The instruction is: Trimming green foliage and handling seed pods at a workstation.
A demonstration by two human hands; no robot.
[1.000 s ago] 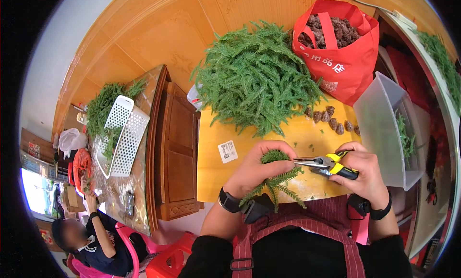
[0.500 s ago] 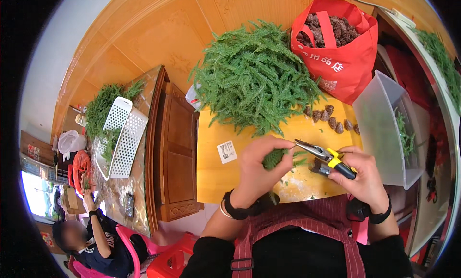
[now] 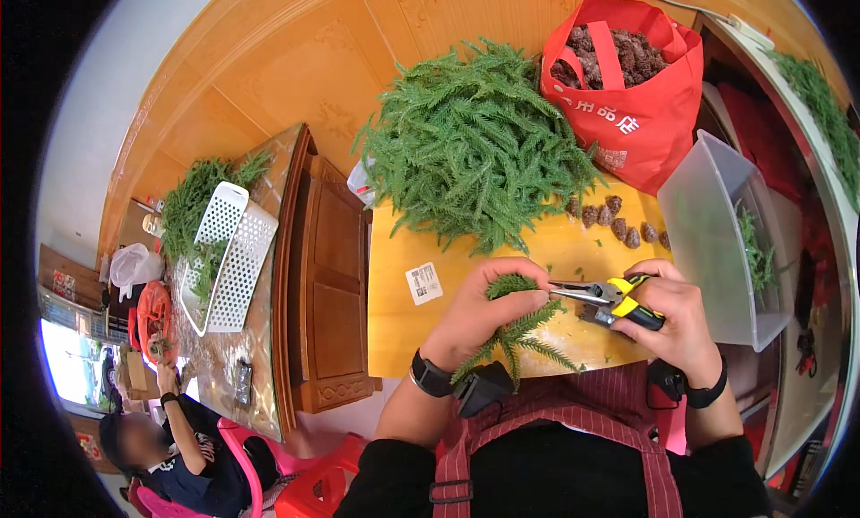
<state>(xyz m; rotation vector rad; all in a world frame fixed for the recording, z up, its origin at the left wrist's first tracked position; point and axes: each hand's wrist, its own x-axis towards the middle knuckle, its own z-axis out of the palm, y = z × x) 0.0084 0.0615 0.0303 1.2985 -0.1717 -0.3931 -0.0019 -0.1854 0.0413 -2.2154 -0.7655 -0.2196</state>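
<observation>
Both your forearms enter from the lower edge and angle up and inward, so your hands meet just in front of your chest.

Your left hand (image 3: 488, 308) is curled into a loose fist, knuckles up, fingers wrapped round and thumb pressed in toward the right. A dark watch sits on its wrist.

Your right hand (image 3: 681, 316) is closed in a grip, back of the hand turned up and outward, fingers folded under and thumb on top, pointing left toward the other hand. A dark band circles this wrist.

The two hands are near each other, not touching. Elbows stay tucked close to your torso.
</observation>
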